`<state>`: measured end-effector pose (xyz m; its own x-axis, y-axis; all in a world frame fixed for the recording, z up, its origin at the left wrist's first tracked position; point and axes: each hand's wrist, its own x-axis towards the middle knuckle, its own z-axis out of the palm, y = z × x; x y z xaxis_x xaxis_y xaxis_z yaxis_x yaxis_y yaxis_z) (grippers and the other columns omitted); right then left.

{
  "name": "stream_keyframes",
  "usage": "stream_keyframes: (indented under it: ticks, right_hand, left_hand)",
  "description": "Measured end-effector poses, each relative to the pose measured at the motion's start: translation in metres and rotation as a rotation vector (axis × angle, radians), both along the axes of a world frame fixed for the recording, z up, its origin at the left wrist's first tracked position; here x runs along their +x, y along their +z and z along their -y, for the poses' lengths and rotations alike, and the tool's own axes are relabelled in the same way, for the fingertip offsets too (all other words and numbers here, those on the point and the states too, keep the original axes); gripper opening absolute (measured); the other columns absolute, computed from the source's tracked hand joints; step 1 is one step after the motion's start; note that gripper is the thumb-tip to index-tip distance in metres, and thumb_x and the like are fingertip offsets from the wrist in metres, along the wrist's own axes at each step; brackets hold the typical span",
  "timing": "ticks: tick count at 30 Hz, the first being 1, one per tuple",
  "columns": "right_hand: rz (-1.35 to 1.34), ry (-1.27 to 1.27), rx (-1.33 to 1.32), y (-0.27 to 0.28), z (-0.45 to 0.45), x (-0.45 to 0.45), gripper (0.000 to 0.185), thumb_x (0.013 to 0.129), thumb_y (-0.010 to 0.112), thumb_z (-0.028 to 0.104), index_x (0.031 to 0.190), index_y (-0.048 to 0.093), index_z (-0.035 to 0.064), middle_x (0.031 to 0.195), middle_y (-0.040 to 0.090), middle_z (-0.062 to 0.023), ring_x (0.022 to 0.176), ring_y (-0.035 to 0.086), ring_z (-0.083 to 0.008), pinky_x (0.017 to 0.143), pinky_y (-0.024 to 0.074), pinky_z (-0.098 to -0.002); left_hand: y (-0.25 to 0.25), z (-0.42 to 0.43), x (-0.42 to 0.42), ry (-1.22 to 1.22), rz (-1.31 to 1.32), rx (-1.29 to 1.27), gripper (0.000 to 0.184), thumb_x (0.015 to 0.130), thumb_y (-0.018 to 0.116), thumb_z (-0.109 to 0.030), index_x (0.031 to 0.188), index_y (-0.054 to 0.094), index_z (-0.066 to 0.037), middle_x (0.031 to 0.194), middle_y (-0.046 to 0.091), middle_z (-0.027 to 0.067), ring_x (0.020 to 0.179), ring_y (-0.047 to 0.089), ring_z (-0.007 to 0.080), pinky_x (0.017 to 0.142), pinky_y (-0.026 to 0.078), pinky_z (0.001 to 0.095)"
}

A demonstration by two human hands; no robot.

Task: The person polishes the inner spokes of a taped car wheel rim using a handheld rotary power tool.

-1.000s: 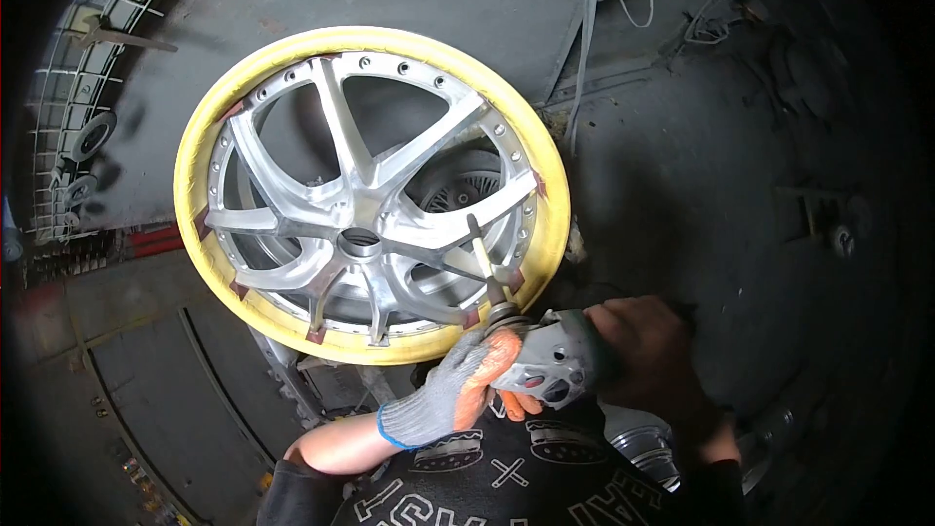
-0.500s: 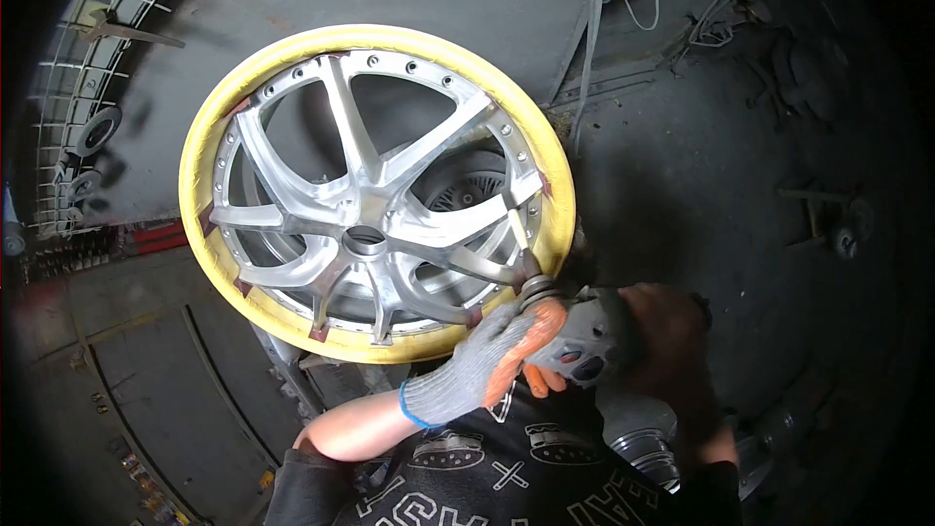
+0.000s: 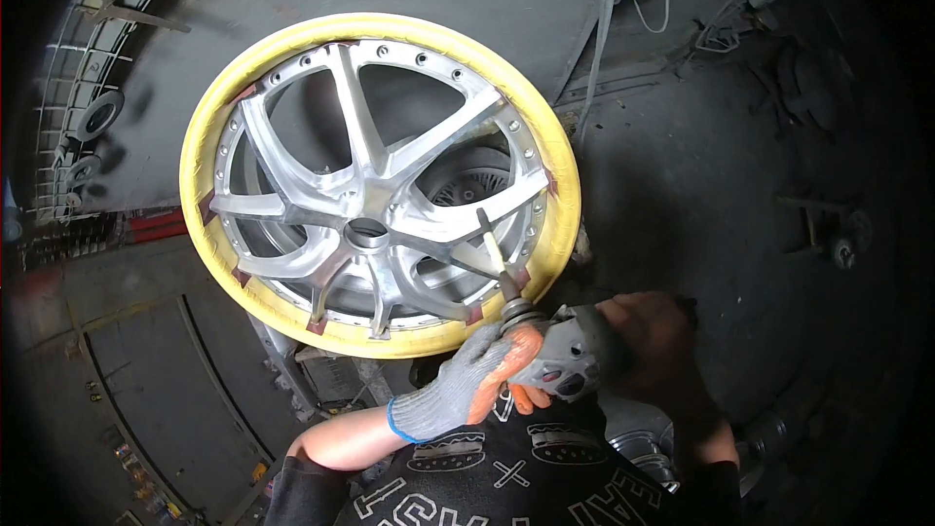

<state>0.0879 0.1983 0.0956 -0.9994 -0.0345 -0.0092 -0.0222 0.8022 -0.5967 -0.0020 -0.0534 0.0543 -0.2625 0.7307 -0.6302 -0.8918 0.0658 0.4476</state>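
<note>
A silver multi-spoke wheel rim sits tilted towards me, its outer lip wrapped in yellow tape. My left hand, in a grey and orange work glove, wraps around the front neck of a grey die grinder. Behind it my right hand grips the tool's rear body, partly lost in shadow. From the grinder a slim shaft with a pale middle and dark tip reaches over the lower-right spokes. Whether that tip touches the metal, I cannot tell.
Another wheel shows through the spokes. A wire rack with small discs stands at the left. Cables hang at the upper right, and a dark stand is on the right. Silver rims lie beside my body.
The grinder and both hands have shifted left, and the shaft's tip has moved inward along the right-hand spoke towards the hub. Both hands keep their hold.
</note>
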Motion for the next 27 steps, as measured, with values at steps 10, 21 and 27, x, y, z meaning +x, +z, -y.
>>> stream_keyframes:
  ticks: [10,21,27]
  right_hand:
    - [-0.026,-0.045,0.009,-0.006,0.001,0.003,0.069,0.060,0.082,0.026,0.122,0.059,0.0049,0.109,0.064,-0.0160,0.099,0.065,-0.0359,0.088,0.0525,-0.0485]
    - [-0.021,-0.135,0.078,0.000,-0.041,0.003,0.068,0.058,0.083,0.028,0.119,0.061,0.0043,0.108,0.066,-0.0157,0.099,0.065,-0.0362,0.085,0.0521,-0.0480]
    - [0.040,-0.027,0.046,0.006,-0.029,0.004,0.070,0.057,0.082,0.024,0.122,0.061,0.0042,0.108,0.065,-0.0159,0.098,0.065,-0.0369,0.086,0.0524,-0.0475]
  left_hand:
    - [0.023,-0.020,-0.018,-0.022,-0.018,0.092,0.043,0.104,0.057,-0.036,0.116,0.056,0.006,0.094,0.070,0.0187,0.073,0.072,0.0266,0.058,0.056,0.0299]
    - [-0.179,-0.038,0.058,-0.241,-0.774,0.132,0.043,0.106,0.041,-0.017,0.145,0.044,0.001,0.136,0.055,0.0185,0.127,0.051,0.0285,0.108,0.039,0.0381]
    - [-0.036,-0.033,0.004,-0.100,-0.264,0.113,0.042,0.107,0.043,-0.030,0.130,0.052,0.003,0.114,0.065,0.0199,0.105,0.063,0.0264,0.092,0.049,0.0339]
